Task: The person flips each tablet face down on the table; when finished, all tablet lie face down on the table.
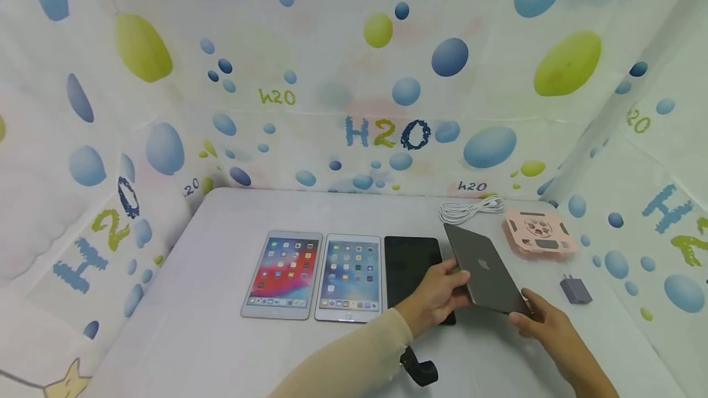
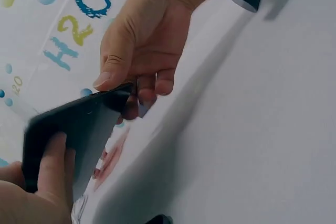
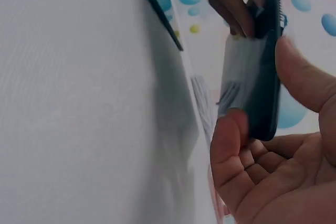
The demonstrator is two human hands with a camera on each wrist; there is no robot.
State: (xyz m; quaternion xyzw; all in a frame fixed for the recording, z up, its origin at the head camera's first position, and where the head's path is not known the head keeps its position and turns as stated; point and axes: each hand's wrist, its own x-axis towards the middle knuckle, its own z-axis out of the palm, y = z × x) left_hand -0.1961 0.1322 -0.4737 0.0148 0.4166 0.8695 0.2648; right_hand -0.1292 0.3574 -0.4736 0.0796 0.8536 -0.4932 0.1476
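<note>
A grey tablet point(image 1: 487, 269) with its logo side up is held tilted above the table between both hands. My left hand point(image 1: 442, 290) grips its near left edge, thumb on top. My right hand point(image 1: 531, 315) pinches its near right corner. In the left wrist view the left hand point(image 2: 50, 177) holds the dark tablet point(image 2: 79, 124) while the right hand point(image 2: 139, 51) grips the far end. The right wrist view shows my right hand point(image 3: 273, 156) around the tablet's edge point(image 3: 265, 77).
Three tablets lie in a row on the white table point(image 1: 193, 324): one with a red screen point(image 1: 283, 275), one with a blue screen point(image 1: 350, 278), one dark point(image 1: 409, 266). A white cable point(image 1: 470, 207), a pink stand point(image 1: 539, 232) and a grey charger point(image 1: 575, 289) sit at the right. Patterned curtains enclose the table.
</note>
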